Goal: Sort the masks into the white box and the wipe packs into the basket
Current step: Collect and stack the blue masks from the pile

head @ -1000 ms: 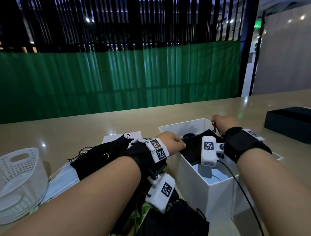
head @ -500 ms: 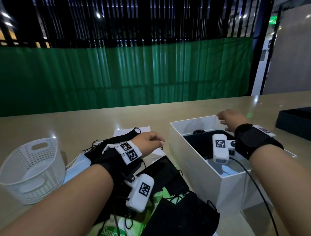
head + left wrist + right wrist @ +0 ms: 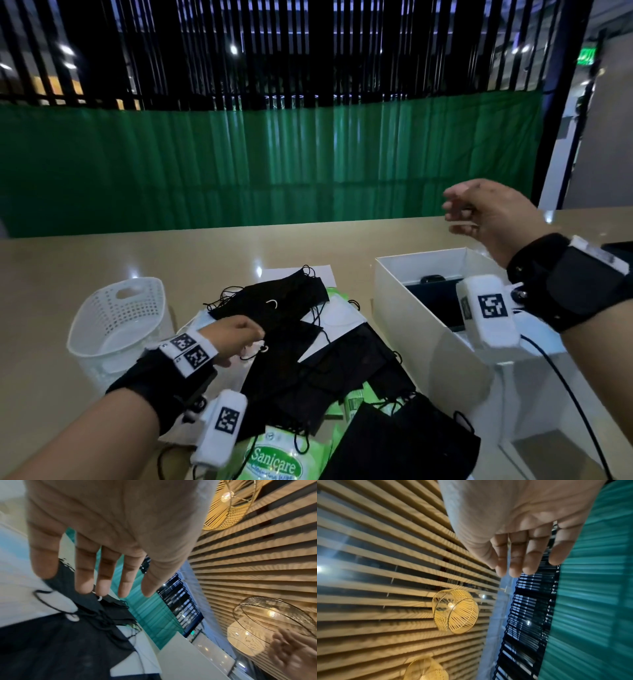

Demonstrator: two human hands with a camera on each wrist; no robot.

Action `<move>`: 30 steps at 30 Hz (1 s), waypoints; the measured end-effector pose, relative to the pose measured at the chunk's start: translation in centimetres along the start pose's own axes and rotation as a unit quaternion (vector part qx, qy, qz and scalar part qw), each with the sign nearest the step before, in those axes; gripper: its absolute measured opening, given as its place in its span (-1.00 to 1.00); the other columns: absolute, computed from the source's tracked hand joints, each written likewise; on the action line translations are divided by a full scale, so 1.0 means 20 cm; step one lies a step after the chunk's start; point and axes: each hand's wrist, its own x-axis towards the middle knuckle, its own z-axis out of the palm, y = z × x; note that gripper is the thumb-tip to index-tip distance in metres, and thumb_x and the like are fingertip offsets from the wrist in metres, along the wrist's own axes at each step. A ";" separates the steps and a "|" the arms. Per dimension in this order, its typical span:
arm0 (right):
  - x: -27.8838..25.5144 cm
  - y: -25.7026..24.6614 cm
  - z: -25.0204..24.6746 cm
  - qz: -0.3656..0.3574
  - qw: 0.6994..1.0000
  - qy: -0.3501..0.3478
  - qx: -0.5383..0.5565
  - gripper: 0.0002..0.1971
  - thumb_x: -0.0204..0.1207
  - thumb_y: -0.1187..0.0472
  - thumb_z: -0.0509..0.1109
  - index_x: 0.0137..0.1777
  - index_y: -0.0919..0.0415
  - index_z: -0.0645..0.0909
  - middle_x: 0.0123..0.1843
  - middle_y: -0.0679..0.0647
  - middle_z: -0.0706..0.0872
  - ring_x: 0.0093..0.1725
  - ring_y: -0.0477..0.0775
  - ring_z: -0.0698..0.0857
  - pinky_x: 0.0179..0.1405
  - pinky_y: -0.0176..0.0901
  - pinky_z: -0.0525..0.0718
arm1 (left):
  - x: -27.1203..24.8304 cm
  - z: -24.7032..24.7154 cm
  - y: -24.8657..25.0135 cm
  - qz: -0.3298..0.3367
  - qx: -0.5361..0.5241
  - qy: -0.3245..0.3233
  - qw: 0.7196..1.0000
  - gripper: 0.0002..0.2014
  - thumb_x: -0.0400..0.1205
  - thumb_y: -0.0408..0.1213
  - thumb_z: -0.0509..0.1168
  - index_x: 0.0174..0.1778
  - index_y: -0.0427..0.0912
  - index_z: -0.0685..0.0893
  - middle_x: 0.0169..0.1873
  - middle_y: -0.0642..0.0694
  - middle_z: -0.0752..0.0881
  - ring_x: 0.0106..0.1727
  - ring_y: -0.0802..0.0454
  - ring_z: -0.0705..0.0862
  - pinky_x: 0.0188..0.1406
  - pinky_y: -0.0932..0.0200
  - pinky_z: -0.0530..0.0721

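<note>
Masks [image 3: 274, 301], black, lie heaped on the table [image 3: 102, 253] between basket [image 3: 116, 318] and white box [image 3: 404, 301], mixed with green wipe packs [image 3: 274, 462]. Left hand [image 3: 233, 339] is low over the heap, fingers [image 3: 85, 577] straight and spread, holding nothing; contact with the masks unclear. Right hand [image 3: 493, 212] is raised above the box's far side, fingers [image 3: 515, 558] loose and empty, blurred. Box holds dark material, likely a mask, partly hidden by the wrist camera [image 3: 486, 311]. Basket interior unclear.
</note>
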 end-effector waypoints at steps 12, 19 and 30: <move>-0.28 0.27 0.40 0.168 0.913 -0.230 -0.291 -0.72 0.51 -0.02 0.39 0.10 0.14 0.60 0.03 0.04 0.64 0.03 0.03 0.58 0.01 -0.09 0.55 | -0.13 -0.02 -0.25 -0.030 0.125 0.067 0.989 -0.48 0.55 0.01 0.37 0.41 0.00 0.46 0.43 -0.13 0.45 0.36 -0.03 0.53 0.17 0.26 0.42; -0.35 0.39 0.53 0.201 0.833 -0.226 -0.463 -0.35 0.56 -0.07 0.32 0.55 0.21 0.25 0.49 0.18 0.46 0.43 0.17 0.49 0.20 -0.23 0.41 | -0.19 0.16 -0.21 0.113 0.229 -0.003 0.967 -0.20 0.44 0.03 0.47 0.57 0.06 0.26 0.55 0.05 0.23 0.56 0.06 0.26 0.48 0.20 0.30; -0.38 0.53 0.59 0.252 0.796 -0.268 -0.480 -0.52 0.53 0.00 0.37 0.38 0.20 0.50 0.28 0.14 0.65 0.20 0.12 0.62 0.07 -0.26 0.46 | -0.12 0.18 -0.18 0.080 0.294 0.009 0.952 -0.35 0.46 0.03 0.43 0.48 0.22 0.38 0.43 0.07 0.50 0.41 0.04 0.51 0.37 0.15 0.48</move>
